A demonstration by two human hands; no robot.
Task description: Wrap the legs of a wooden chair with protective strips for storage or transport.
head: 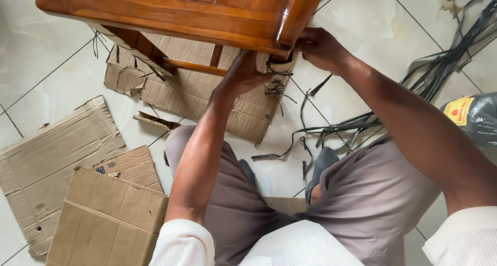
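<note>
A glossy brown wooden piece of furniture [171, 12] stands on the tiled floor ahead of my knees. Its near right corner leg has a scrap of cardboard wrapping [274, 67] at the bottom. My left hand [243, 74] reaches under the corner and presses on that cardboard; its fingers are partly hidden by the wood. My right hand [321, 48] grips the same corner from the right side, fingers curled against the leg. Loose black plastic straps [336, 129] lie on the tiles just right of the corner.
Torn cardboard sheets [191, 90] lie under the furniture and flat pieces [77, 167] spread at the left. A bundle of black straps [445, 59] trails to the upper right beside a dark plastic-wrapped package [473, 116]. My grey-trousered legs fill the lower middle.
</note>
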